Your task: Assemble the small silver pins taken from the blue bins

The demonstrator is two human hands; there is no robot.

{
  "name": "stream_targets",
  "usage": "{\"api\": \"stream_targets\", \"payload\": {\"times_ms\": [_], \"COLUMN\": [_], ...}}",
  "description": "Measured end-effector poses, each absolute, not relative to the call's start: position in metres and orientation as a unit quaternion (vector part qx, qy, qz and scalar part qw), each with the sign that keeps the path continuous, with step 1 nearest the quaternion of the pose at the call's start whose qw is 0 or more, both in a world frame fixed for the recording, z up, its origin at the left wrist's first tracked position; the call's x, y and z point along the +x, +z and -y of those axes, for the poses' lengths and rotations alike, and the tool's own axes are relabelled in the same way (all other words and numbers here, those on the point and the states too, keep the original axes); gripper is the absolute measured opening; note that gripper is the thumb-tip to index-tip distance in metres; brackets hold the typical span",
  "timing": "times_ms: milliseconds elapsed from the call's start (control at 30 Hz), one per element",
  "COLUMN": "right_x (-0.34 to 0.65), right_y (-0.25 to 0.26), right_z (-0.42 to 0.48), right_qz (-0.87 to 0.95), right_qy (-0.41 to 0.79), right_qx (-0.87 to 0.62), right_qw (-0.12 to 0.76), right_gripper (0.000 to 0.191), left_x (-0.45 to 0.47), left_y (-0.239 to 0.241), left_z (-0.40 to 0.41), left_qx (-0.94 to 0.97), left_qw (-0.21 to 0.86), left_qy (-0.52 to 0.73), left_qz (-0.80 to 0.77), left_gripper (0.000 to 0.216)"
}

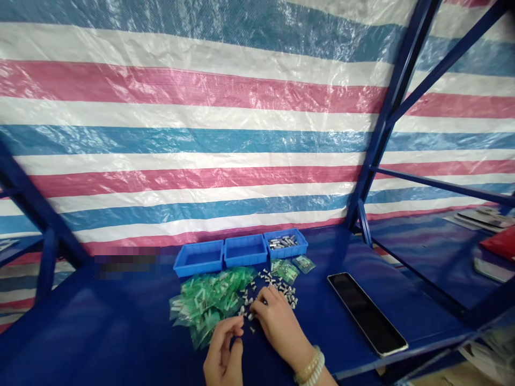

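Striped plastic sheeting (225, 145) in red, white and blue hangs behind a dark-blue worktop (132, 327), with a blue metal frame (376, 145) at one o'clock from the hands. From the head view, the right hand (277, 321) bends over loose metal pieces (288, 294), its fingers narrow, tips at one small piece; whether they pinch it I cannot tell. A pale bracelet (309, 370) circles that wrist. The left hand (225, 351) is loosely curled, a modest gap between thumb and fingers.

Eleven o'clock from the left hand lies a heap of green-tinted bags (213, 295); any print on them is too small to read. At twelve o'clock from the right hand stands a blue tray (288, 251) of metal pieces, just beside two more trays (246, 260). Smaller filled packets (286, 271) lie before it. A dark-screened phone (368, 313) lies at three o'clock; papers (480, 219) at two are too blurred to read.
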State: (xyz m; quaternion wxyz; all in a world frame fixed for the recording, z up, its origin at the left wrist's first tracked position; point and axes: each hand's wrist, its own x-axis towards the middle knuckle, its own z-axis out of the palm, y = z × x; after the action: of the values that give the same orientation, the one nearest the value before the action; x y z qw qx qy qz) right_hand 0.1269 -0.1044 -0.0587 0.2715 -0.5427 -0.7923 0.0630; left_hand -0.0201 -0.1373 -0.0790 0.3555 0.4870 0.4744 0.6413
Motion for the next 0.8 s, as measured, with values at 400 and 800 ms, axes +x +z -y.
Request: {"api": "stream_targets", "payload": {"times_ms": [400, 800], "right_x": [0.133, 0.134], "right_y": [-0.066, -0.054], "right_z": [0.106, 0.093], "right_qz": [0.717, 0.736], "right_qy": [0.140, 0.110], "right_qx": [-0.548, -0.571], "right_qw": [0.407, 0.346], "right_gripper": [0.025, 0.019], "left_x": [-0.015, -0.014], "left_y": [-0.075, -0.081], "left_z": [0.139, 0.135], "left_qx": [0.493, 0.514], "left_qw": [0.353, 0.338], "left_qy": [0.634, 0.623], "left_qz": [-0.481, -0.483], "left_gripper": [0.016, 0.015]}}
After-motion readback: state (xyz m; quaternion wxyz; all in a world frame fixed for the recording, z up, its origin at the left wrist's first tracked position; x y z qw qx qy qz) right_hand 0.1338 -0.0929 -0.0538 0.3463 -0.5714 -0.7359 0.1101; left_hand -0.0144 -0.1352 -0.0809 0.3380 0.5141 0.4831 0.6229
